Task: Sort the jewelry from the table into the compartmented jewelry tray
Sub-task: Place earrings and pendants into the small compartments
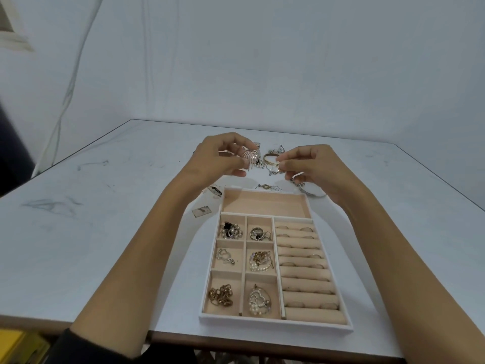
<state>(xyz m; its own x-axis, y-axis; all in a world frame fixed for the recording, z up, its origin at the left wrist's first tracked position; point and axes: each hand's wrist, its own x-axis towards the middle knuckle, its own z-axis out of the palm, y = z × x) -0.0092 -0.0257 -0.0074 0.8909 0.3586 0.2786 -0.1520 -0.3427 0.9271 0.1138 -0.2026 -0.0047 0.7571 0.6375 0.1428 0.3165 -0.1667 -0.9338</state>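
Tray (275, 326) by edge, left hand (217, 159) pinching brooch (250, 155) (right hand (312, 169), bangle (270, 158))

A pale wall (262, 61) fills the upper half of the frame, with faint grey veins running down its left part. Part of a white frame (13, 40) sits in the upper left corner. A dark blurred shape (13, 153) stands at the left edge. Something yellow (18, 345) shows in the lower left corner. Left of centre lies a small flat greyish square (201, 210)
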